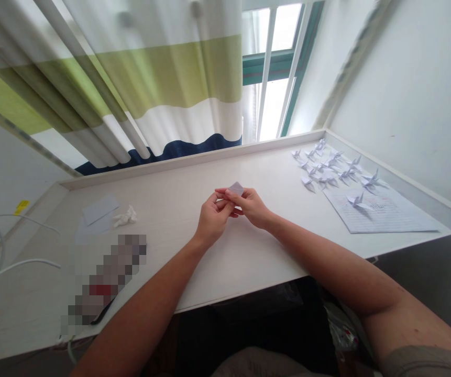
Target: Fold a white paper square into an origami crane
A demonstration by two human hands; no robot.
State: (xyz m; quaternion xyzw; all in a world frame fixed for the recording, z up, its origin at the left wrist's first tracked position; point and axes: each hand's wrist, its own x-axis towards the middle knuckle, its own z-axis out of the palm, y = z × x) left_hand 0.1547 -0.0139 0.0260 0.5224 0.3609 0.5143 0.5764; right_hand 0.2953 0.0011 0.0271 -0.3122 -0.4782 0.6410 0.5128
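Between my two hands, above the middle of the white table, is a small piece of folded white paper (236, 186). Its pointed top corner shows above my fingers; the lower part is covered by them. My left hand (214, 215) grips it from the left with fingers bent. From the right, my right hand (252, 205) pinches it, thumb lying across the front. Several folded white paper cranes (329, 162) stand in a cluster at the far right of the table. One more paper crane (359, 201) rests on a stack of written sheets (386, 212).
At the left lie some white paper sheets (98, 210), a crumpled tissue (125, 216) and a pixelated long object (109, 277). White cables (17, 264) run over the table's left side. A raised rim (194, 159) borders the back, below a striped curtain (178, 73).
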